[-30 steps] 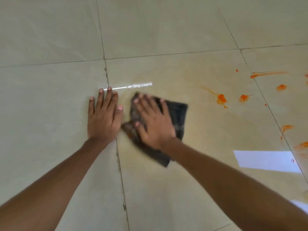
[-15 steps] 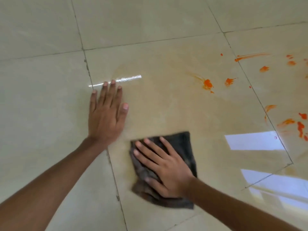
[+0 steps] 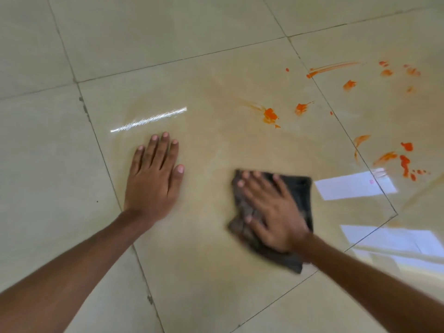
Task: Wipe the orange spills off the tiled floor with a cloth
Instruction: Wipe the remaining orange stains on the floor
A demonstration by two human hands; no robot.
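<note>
Floor (image 3: 211,296): glossy beige tiles, with dark grout lines (image 3: 101,150) running diagonally through the view. The big centre tile has a faint orange haze (image 3: 216,145) across its middle.

Left forearm (image 3: 72,267) and right forearm (image 3: 374,277), both bare, come in from the bottom corners.

Bright window reflections (image 3: 353,186) on the right of the floor, one just right of the cloth and more at lower right. A thin glare streak (image 3: 149,120) lies just beyond the left fingertips.

Cloth (image 3: 302,191): dark grey and crumpled, flat on the centre tile right of middle, near that tile's right edge. Blurred. Well apart from the left hand, and apart from every solid orange mark.

Left hand (image 3: 153,181): palm down on bare floor, fingers straight and close together. Grip wide, holding nothing. It sits on the centre tile just right of a grout line, with the wrist over the line.

Right hand (image 3: 271,212): palm down on top of the cloth, fingers straight and spread, pressing it to the floor. Grip wide, not curled round the cloth. Blurred.

Orange spills, not wiped:
- Blob with thin trails (image 3: 270,115) on the centre tile, beyond the cloth.
- Smaller smear (image 3: 301,108) just right of the blob.
- Long streak (image 3: 331,68) near the far corner.
- Dabs (image 3: 384,73) on the far right tile.
- Red-orange cluster (image 3: 404,162) right of the cloth, past the reflection.
- Tiny dot (image 3: 287,69).
</note>
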